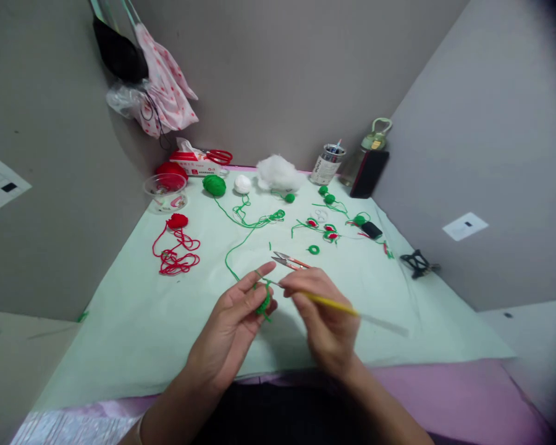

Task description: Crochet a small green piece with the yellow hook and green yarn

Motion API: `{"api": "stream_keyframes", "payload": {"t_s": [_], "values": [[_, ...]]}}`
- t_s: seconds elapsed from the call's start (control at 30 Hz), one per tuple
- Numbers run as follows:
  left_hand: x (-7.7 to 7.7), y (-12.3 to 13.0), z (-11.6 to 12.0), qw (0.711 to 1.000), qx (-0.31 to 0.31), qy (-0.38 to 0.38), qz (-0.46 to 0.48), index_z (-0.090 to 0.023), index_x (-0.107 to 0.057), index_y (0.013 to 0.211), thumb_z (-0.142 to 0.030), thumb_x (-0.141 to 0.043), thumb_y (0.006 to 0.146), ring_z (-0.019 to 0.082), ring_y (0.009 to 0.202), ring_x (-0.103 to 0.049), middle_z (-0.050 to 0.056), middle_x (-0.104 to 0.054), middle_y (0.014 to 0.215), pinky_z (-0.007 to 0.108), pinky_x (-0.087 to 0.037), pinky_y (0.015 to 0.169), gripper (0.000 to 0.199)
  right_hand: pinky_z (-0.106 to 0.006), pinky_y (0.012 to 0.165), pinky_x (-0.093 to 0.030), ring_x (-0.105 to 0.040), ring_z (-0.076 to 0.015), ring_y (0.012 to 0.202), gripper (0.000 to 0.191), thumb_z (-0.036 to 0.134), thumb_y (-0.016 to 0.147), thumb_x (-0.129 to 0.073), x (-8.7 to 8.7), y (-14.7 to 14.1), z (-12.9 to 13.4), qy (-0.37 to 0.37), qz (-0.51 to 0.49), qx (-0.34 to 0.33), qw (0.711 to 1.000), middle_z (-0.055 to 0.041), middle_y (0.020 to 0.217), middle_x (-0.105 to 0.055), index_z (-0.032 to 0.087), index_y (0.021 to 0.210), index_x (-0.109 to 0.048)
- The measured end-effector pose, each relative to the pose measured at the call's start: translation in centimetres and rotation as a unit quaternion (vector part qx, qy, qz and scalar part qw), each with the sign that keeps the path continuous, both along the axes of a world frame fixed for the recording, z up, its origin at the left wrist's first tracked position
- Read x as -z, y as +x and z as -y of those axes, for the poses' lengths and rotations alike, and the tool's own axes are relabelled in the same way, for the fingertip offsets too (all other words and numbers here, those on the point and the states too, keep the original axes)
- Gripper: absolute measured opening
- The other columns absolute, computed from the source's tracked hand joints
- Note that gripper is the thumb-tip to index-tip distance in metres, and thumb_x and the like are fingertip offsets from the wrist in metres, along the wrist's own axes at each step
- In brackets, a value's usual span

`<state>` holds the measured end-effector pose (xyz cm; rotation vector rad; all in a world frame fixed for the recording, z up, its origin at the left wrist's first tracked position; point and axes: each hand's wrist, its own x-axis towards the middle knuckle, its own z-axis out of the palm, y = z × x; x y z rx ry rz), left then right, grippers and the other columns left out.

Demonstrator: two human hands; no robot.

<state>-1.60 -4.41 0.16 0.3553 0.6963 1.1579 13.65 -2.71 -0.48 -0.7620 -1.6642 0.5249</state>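
Between the thumb and fingers of my left hand [234, 318] is a small green crochet piece [263, 301], partly hidden by the fingers. Green yarn [228, 262] passes over my raised left index finger and trails back to a green yarn ball [214, 185]. My right hand [327, 318] is closed round a crochet hook [328, 301] with a yellow handle, a little blurred. The hook's tip meets the yarn at the top of the green piece. Just beyond my right hand lie thread snips [291, 259] with their blades apart.
Tangled red yarn [178, 256] lies at left, near a clear plastic tub [165, 193]. White stuffing [278, 173], a white yarn ball [242, 184] and a tissue box [194, 162] stand at the back. Small crochet pieces [330, 232], a can [327, 165] and a phone [369, 174] are at right.
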Motion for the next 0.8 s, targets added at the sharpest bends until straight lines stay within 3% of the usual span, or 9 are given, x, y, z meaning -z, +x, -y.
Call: {"api": "stream_keyframes", "payload": {"t_s": [0.07, 0.13, 0.23, 0.3, 0.33, 0.43, 0.53, 0.63, 0.8], "values": [[0.0, -0.1, 0.0, 0.999, -0.028, 0.009, -0.028, -0.019, -0.076, 0.121, -0.025, -0.085, 0.077, 0.009, 0.078, -0.058, -0.002, -0.06, 0.08, 0.021, -0.048, 0.084, 0.045, -0.035, 0.073, -0.056, -0.064, -0.017, 0.078, 0.022, 0.018, 0.1, -0.054, -0.5, 0.4, -0.2, -0.081, -0.09, -0.047, 0.991, -0.0044, 0.087, -0.07, 0.024, 0.106, -0.074], [-0.1, 0.2, 0.2, 0.994, -0.075, 0.038, -0.074, -0.023, -0.074, 0.123, -0.023, -0.086, 0.077, 0.009, 0.08, -0.058, -0.003, -0.06, 0.08, 0.02, -0.047, 0.084, 0.048, -0.035, 0.07, -0.055, -0.064, -0.0167, 0.074, 0.021, 0.022, 0.101, -0.054, -0.6, 0.2, -0.2, -0.112, -0.112, -0.072, 0.985, -0.0038, 0.084, -0.068, 0.024, 0.103, -0.075], [-0.1, 1.1, 0.6, 0.985, -0.122, 0.069, -0.101, -0.031, -0.07, 0.13, -0.022, -0.086, 0.077, 0.01, 0.087, -0.06, -0.003, -0.064, 0.085, 0.02, -0.047, 0.088, 0.056, -0.035, 0.076, -0.057, -0.068, -0.0186, 0.088, 0.024, 0.015, 0.097, -0.06, 0.0, -0.6, 0.2, -0.03, 0.0, -0.007, 1.0, -0.0055, 0.095, -0.071, 0.028, 0.111, -0.076], [-0.2, 1.3, 0.7, 0.991, -0.096, 0.054, -0.076, -0.029, -0.07, 0.13, -0.024, -0.086, 0.078, 0.011, 0.089, -0.061, -0.002, -0.064, 0.086, 0.022, -0.047, 0.09, 0.055, -0.035, 0.078, -0.058, -0.068, -0.0194, 0.092, 0.034, 0.01, 0.093, -0.064, 0.5, -0.9, 0.4, 0.078, 0.048, 0.054, 0.994, -0.0066, 0.104, -0.072, 0.031, 0.118, -0.075], [-0.2, 1.2, 0.7, 0.995, -0.07, 0.041, -0.057, -0.027, -0.071, 0.129, -0.025, -0.085, 0.078, 0.011, 0.088, -0.06, -0.002, -0.063, 0.085, 0.023, -0.047, 0.089, 0.053, -0.035, 0.079, -0.058, -0.068, -0.0196, 0.093, 0.036, 0.01, 0.092, -0.065, 0.7, -0.9, 0.4, 0.091, 0.049, 0.059, 0.993, -0.0069, 0.106, -0.072, 0.031, 0.12, -0.074], [-0.2, 0.6, 0.4, 0.999, -0.018, 0.013, -0.026, -0.021, -0.074, 0.124, -0.026, -0.084, 0.079, 0.009, 0.08, -0.057, -0.001, -0.061, 0.083, 0.022, -0.047, 0.084, 0.046, -0.035, 0.076, -0.056, -0.066, -0.0188, 0.088, 0.026, 0.013, 0.097, -0.058, 0.2, -0.1, 0.1, -0.042, -0.054, 0.002, 0.998, -0.0063, 0.095, -0.071, 0.026, 0.109, -0.076], [-0.2, 0.2, 0.3, 0.996, -0.045, 0.032, -0.066, -0.022, -0.075, 0.123, -0.025, -0.084, 0.078, 0.009, 0.081, -0.057, -0.002, -0.06, 0.083, 0.02, -0.045, 0.083, 0.045, -0.031, 0.062, -0.052, -0.06, -0.0157, 0.072, 0.02, 0.023, 0.099, -0.058, -0.6, 0.5, -0.4, -0.155, -0.19, -0.089, 0.965, -0.0051, 0.087, -0.069, 0.024, 0.097, -0.078], [0.0, 0.5, 0.5, 0.99, -0.055, 0.069, -0.109, -0.029, -0.072, 0.127, -0.024, -0.083, 0.08, 0.011, 0.085, -0.059, -0.002, -0.061, 0.084, 0.023, -0.045, 0.086, 0.049, -0.031, 0.066, -0.054, -0.064, -0.0172, 0.08, 0.016, 0.025, 0.097, -0.063, -0.8, 0.2, -0.7, -0.174, -0.18, -0.126, 0.96, -0.0062, 0.092, -0.072, 0.024, 0.099, -0.079], [0.5, 0.8, 0.5, 0.986, -0.049, 0.077, -0.136, -0.028, -0.073, 0.124, -0.027, -0.083, 0.081, 0.014, 0.094, -0.061, 0.0, -0.067, 0.091, 0.026, -0.046, 0.092, 0.044, -0.032, 0.071, -0.058, -0.068, -0.0162, 0.081, 0.02, 0.02, 0.099, -0.059, -0.3, -0.4, -0.4, -0.154, -0.118, -0.099, 0.976, -0.005, 0.097, -0.076, 0.025, 0.105, -0.077]]}}
